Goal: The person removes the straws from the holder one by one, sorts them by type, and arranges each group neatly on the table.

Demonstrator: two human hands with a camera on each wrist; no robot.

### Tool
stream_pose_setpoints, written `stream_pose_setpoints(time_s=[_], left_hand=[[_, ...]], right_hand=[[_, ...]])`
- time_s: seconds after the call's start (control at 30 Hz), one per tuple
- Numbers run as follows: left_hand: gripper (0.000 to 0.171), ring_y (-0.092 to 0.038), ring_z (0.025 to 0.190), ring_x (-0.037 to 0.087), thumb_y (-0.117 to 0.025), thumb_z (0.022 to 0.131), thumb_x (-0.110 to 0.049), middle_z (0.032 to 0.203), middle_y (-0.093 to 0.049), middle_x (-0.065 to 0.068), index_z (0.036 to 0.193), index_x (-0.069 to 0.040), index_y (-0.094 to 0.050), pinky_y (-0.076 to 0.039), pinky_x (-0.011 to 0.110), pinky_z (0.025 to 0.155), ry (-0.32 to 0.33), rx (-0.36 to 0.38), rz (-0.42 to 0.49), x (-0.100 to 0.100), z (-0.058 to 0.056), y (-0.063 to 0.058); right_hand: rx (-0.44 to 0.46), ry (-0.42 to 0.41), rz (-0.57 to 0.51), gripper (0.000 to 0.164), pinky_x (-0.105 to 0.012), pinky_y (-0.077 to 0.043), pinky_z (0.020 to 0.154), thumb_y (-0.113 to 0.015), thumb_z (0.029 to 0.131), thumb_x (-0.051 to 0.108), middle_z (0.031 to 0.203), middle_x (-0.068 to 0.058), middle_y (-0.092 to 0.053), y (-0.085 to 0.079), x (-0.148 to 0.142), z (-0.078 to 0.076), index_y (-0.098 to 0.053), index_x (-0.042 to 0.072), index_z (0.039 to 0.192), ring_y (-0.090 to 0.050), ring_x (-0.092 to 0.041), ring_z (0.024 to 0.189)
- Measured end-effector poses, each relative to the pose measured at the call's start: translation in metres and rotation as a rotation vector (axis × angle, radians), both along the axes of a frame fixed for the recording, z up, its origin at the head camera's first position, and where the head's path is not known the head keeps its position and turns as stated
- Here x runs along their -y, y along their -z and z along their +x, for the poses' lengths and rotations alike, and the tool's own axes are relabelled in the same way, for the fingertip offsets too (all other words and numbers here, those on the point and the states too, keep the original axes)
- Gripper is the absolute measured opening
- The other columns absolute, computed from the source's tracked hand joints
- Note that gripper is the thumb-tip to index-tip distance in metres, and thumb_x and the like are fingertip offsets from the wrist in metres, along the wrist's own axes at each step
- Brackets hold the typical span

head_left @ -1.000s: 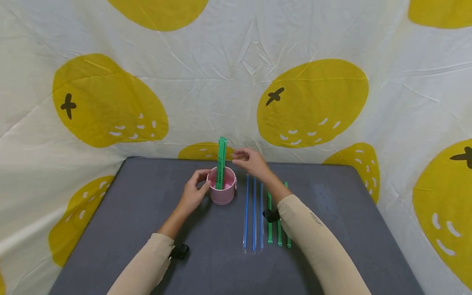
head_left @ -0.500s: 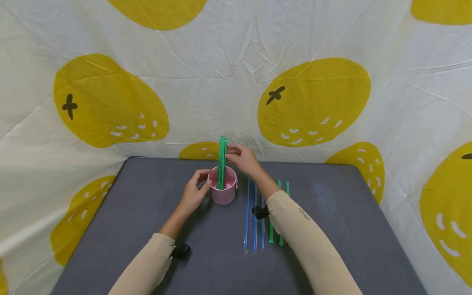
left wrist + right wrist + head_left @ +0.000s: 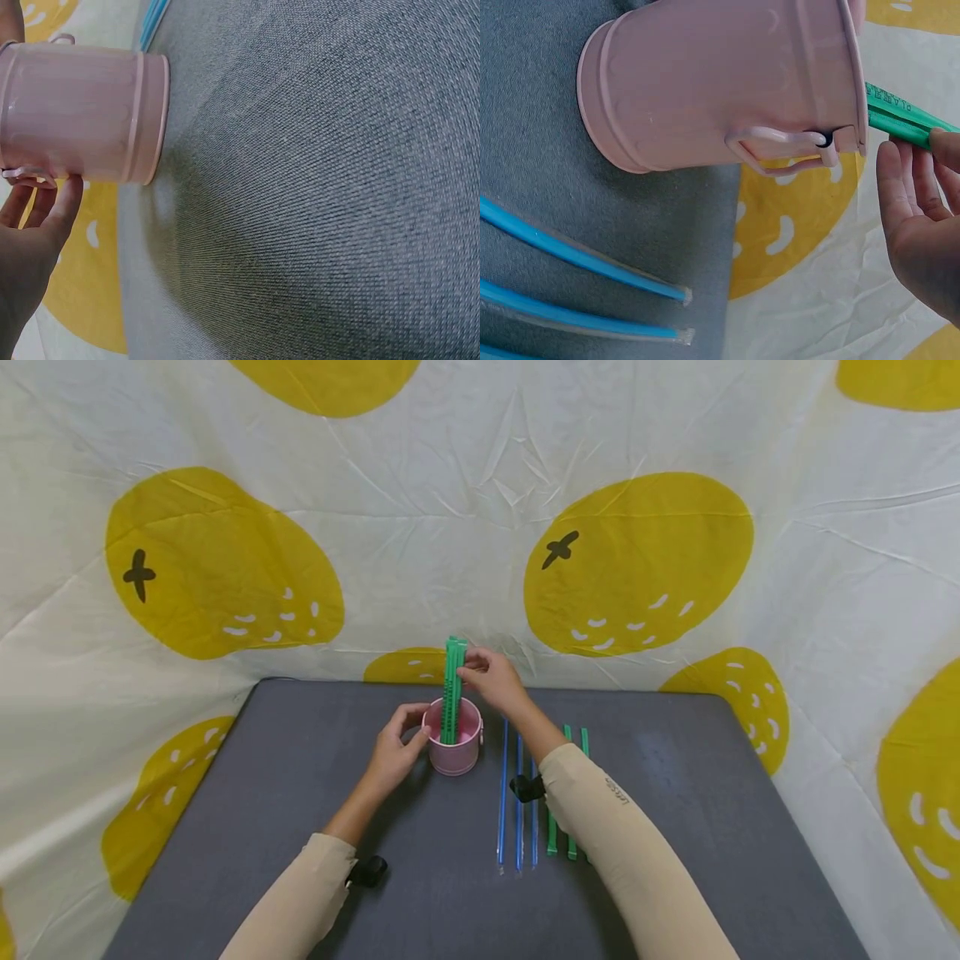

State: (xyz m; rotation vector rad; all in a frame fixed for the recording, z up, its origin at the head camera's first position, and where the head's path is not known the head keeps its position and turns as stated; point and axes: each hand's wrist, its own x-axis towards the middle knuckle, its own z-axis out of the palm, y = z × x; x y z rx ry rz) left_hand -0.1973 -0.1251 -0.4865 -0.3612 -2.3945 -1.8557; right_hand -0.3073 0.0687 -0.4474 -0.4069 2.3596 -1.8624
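Observation:
A small pink bucket (image 3: 454,762) with loop handles stands upright toward the back of the table. Several green wrapped straws (image 3: 452,693), printed with dark lettering, rise from it in a bunch. My left hand (image 3: 393,750) holds the bucket's left side, thumb and fingers curved about it; in the left wrist view its fingertips meet the wall beside a handle. Above the rim, my right hand (image 3: 495,681) pinches the bunch from the right between thumb and fingers, as the right wrist view shows with the green straws (image 3: 904,120). The straws' lower ends are hidden inside the bucket.
On the dark grey table (image 3: 315,752), right of the bucket, lie three blue straws (image 3: 519,827) in clear wrappers. Beside them are more green straws (image 3: 572,839), partly covered by my right sleeve. A white cloth (image 3: 435,485) with yellow fruit hangs behind.
My right hand has moved left to the green straws and pinches them; a second ago it was apart from them. The left hand stays on the bucket.

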Motion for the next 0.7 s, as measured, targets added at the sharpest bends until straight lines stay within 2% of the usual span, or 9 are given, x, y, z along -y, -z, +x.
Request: stream_pose_setpoints(time_s=[0.17,0.37,0.43,0.5,0.6,0.7], left_hand=[[0.042,-0.053,0.123,0.036,-0.061,0.094,-0.014,0.130,-0.056,0.022,0.131,0.003,-0.049,-0.046,0.050,0.101,0.006,-0.008,-0.002,0.001,0.001,0.003],[0.042,-0.052,0.125,0.036,-0.061,0.095,-0.013,0.131,-0.055,0.021,0.132,0.003,-0.049,-0.045,0.053,0.101,0.002,0.012,0.002,0.001,0.001,0.003],[0.042,-0.052,0.125,0.036,-0.061,0.095,-0.014,0.132,-0.055,0.021,0.131,0.003,-0.049,-0.044,0.055,0.101,0.002,0.016,0.003,0.001,0.000,0.003],[0.042,-0.052,0.125,0.035,-0.061,0.095,-0.014,0.132,-0.055,0.021,0.131,0.003,-0.049,-0.044,0.055,0.101,0.001,0.013,-0.001,0.000,-0.001,0.003],[0.042,-0.052,0.125,0.036,-0.061,0.095,-0.013,0.132,-0.055,0.022,0.132,0.004,-0.048,-0.044,0.055,0.102,0.004,0.007,0.006,0.000,-0.001,0.003],[0.042,-0.051,0.125,0.038,-0.061,0.094,-0.010,0.132,-0.054,0.024,0.132,0.005,-0.048,-0.043,0.056,0.102,0.007,0.006,0.017,-0.001,-0.002,0.002]], right_hand=[[-0.019,0.038,-0.009,0.028,-0.048,-0.056,0.083,-0.065,0.091,0.008,0.102,-0.018,-0.064,-0.004,-0.004,0.005,-0.060,-0.003,0.116,-0.067,-0.032,0.092],[-0.004,0.044,-0.074,0.029,-0.054,-0.054,0.086,-0.064,0.092,0.010,0.101,-0.016,-0.063,-0.015,-0.013,0.004,-0.059,-0.003,0.117,-0.065,-0.040,0.096],[-0.009,0.044,-0.084,0.031,-0.054,-0.053,0.087,-0.065,0.092,0.012,0.104,-0.018,-0.065,-0.019,-0.018,0.003,-0.059,-0.002,0.119,-0.065,-0.037,0.097],[-0.016,0.039,-0.086,0.033,-0.048,-0.056,0.085,-0.066,0.092,0.015,0.108,-0.018,-0.066,-0.023,-0.022,0.002,-0.059,-0.001,0.120,-0.066,-0.034,0.098],[-0.042,0.035,-0.078,0.032,-0.041,-0.057,0.083,-0.066,0.092,0.020,0.111,-0.015,-0.069,-0.032,-0.030,0.003,-0.061,0.002,0.119,-0.066,-0.026,0.097],[-0.069,0.023,-0.100,0.032,-0.039,-0.057,0.083,-0.066,0.092,0.020,0.109,-0.012,-0.071,-0.042,-0.038,0.003,-0.061,0.001,0.117,-0.067,-0.021,0.093]])
